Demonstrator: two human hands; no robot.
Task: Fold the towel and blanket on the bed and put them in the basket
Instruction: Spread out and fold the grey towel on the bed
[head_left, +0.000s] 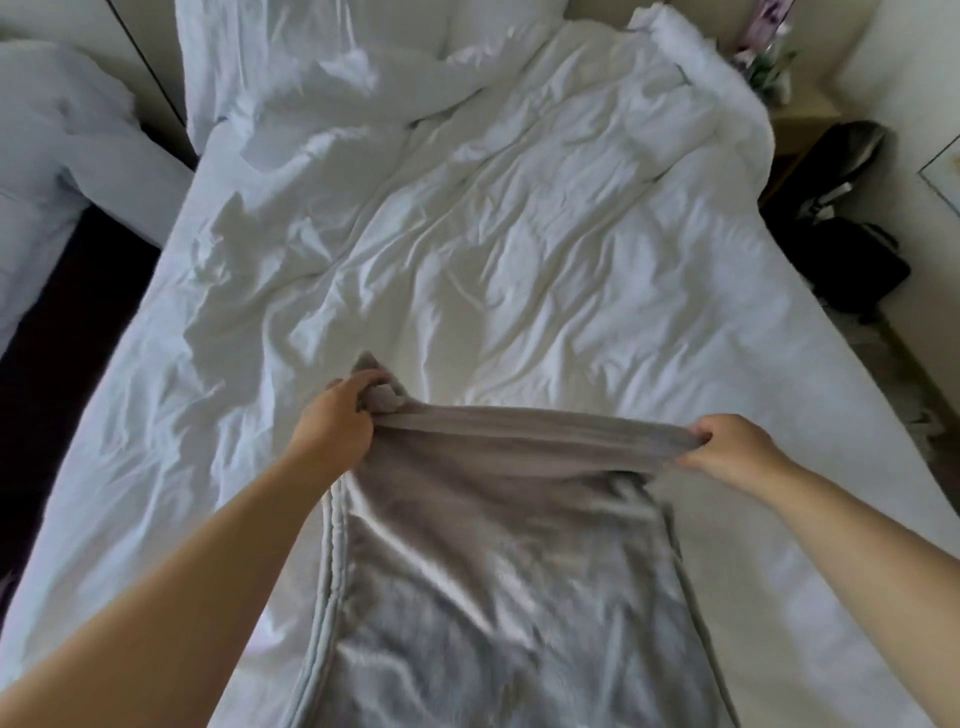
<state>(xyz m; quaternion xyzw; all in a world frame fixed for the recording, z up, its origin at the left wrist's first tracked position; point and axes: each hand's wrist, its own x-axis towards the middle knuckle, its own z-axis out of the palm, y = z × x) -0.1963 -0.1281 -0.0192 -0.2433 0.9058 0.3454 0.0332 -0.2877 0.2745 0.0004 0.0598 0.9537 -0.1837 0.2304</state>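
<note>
Here, in the head view, the grey blanket (493, 561) lies on the near part of the bed (519, 249). It runs from the bottom edge of the picture up towards the middle. Its far edge is lifted off the white bedding and stretched in a band between the two hands.

The left hand (337, 423) grips the left end of that edge. Its fingers (371, 385) are curled round a bunched corner, and a small tip of cloth sticks out beyond them. The right hand (737, 449) holds the right end, with the fingers closed tight on the gathered cloth and the thumb side towards the camera. Both forearms reach in from the lower corners.

Below the hands the blanket hangs and spreads in soft folds. A stitched hem shows along its left side.

The bed is covered with a white, much-wrinkled duvet (597, 156), which is heaped up towards the head end. A second bed with white bedding (67, 135) stands at the left, with a dark gap between the two. To the right of the bed a black bag (841, 223) sits on the floor, near a low nightstand (802, 122) with flowers (763, 57) on it.
</note>
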